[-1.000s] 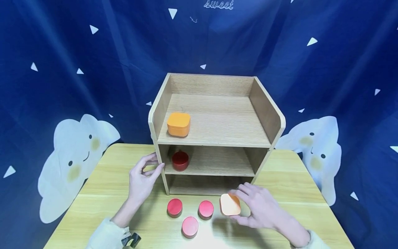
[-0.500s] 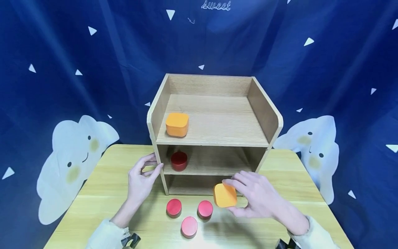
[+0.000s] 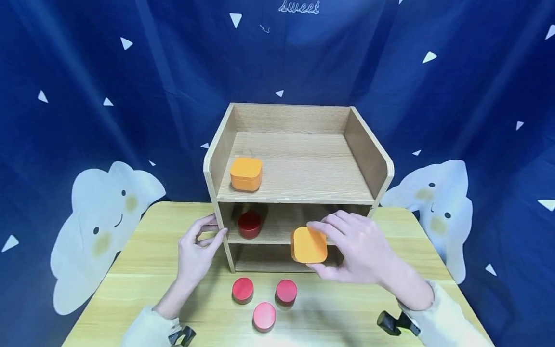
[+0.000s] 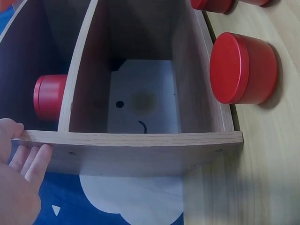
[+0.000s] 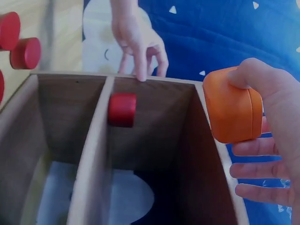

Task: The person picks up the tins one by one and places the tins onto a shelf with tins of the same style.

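Observation:
My right hand [image 3: 362,248] grips an orange square box with rounded corners [image 3: 309,245], thumb and fingers on opposite sides. The box is held up in front of the shelf's lower compartments. My left hand [image 3: 197,248] pinches the front edge of the left side panel of a wooden shelf [image 3: 303,201], thumb on the edge and fingers against the outer face, as the left wrist view shows. A second orange box [image 3: 245,174] sits at the left of the top shelf. A round red tin [image 3: 249,224] stands at the left of the middle compartment.
Several round red tins stand on the wooden table [image 3: 143,270] before the shelf: one at left [image 3: 243,290], another at right [image 3: 286,292], a third nearer [image 3: 264,316]. Behind hangs a blue curtain [image 3: 186,72] with white triangles and cloud faces.
My right hand has lifted the orange box from low over the table, moving it up and slightly left in front of the shelf. The left hand stays on the side panel.

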`<state>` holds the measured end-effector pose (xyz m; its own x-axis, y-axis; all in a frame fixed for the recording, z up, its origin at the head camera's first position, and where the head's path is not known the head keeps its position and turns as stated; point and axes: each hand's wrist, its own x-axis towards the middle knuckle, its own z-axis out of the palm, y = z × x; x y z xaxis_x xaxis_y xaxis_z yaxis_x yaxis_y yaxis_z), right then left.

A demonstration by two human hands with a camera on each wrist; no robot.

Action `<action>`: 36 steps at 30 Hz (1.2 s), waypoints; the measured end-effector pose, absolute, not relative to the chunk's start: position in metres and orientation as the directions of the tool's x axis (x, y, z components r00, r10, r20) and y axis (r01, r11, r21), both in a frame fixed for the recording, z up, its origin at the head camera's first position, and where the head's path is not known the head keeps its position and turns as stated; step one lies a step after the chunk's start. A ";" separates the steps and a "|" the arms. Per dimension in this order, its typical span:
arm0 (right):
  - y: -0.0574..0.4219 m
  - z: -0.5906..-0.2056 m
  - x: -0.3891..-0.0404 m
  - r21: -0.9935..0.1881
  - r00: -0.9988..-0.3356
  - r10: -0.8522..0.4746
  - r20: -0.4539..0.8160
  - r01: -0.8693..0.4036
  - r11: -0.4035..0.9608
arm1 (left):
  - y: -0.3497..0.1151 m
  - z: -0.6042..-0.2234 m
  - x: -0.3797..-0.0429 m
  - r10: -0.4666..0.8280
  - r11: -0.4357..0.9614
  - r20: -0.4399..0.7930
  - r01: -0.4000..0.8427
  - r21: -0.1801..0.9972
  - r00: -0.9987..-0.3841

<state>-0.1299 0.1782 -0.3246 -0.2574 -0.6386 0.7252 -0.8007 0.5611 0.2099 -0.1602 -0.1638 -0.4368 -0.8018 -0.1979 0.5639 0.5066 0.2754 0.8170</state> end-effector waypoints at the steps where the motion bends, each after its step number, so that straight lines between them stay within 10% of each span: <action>1: 0.177 -0.321 -0.131 0.212 -0.247 -0.634 0.733 -0.803 0.557 | -0.164 -0.437 -0.160 -0.197 0.276 0.565 0.507 0.816 -0.801; 36: 0.144 -0.261 -0.197 0.291 -0.324 -0.644 0.693 -0.692 0.661 | -0.165 -0.439 -0.162 -0.197 0.292 0.583 0.521 0.802 -0.788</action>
